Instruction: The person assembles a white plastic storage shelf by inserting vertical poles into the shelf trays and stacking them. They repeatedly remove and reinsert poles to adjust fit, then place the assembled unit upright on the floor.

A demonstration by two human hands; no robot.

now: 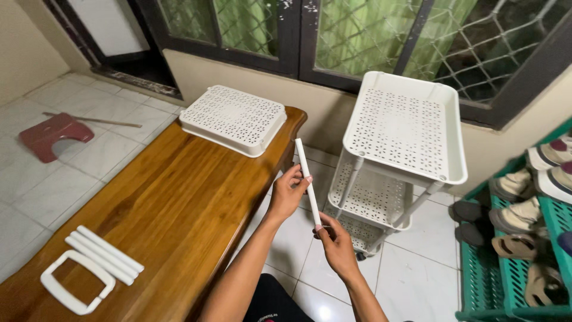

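head-worn view, looking down, close

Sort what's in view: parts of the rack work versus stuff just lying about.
Rack work:
tube, held by left hand and right hand
rack
loose tray
spare tubes
handle frame

Lying about:
red stool
stick
shoes on green shelf

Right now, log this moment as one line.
left hand: holds white tube mid-length | right hand: holds its lower end | tube: tilted, above floor | nearby: rack, tray on table
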